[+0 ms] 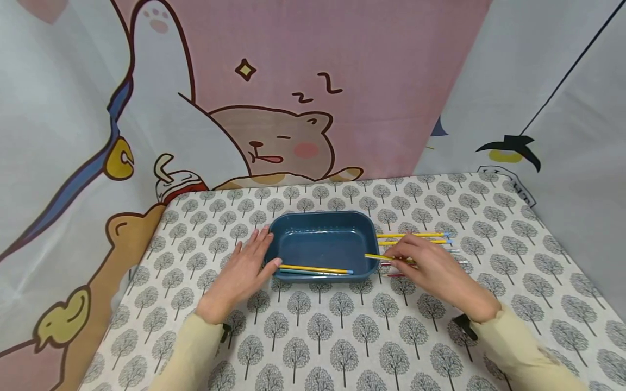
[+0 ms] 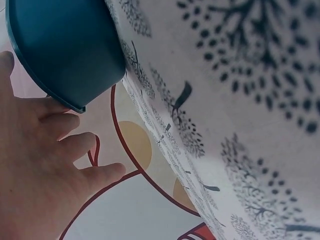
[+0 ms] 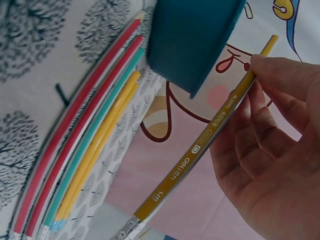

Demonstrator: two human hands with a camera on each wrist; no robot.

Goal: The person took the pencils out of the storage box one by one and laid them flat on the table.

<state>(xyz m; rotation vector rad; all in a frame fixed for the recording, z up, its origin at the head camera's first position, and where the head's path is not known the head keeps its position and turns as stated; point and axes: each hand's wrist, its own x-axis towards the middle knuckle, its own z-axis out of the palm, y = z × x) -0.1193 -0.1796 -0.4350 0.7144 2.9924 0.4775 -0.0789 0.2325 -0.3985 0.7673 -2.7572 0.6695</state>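
Note:
A dark blue rectangular tray (image 1: 323, 220) stands on the tree-print cloth. My left hand (image 1: 244, 267), fingers spread, rests at its left end, with the thumb over the rim and the fingertips along the side. Above the right rim, my right hand (image 1: 423, 260) pinches a yellow pencil (image 3: 200, 140) between thumb and fingers; its metal ferrule shows at the lower end in the right wrist view. Inside the tray, a yellow pencil (image 1: 318, 269) with a blue end lies along the near wall, beside a greenish pencil (image 1: 303, 272).
Right of the tray lie several pencils side by side on the cloth (image 1: 342, 326): yellow pencils (image 3: 100, 145), a green pencil (image 3: 97, 135) and red pencils (image 3: 75, 117). My right hand partly covers them in the head view. A cartoon-print curtain (image 1: 391, 81) hangs behind the table.

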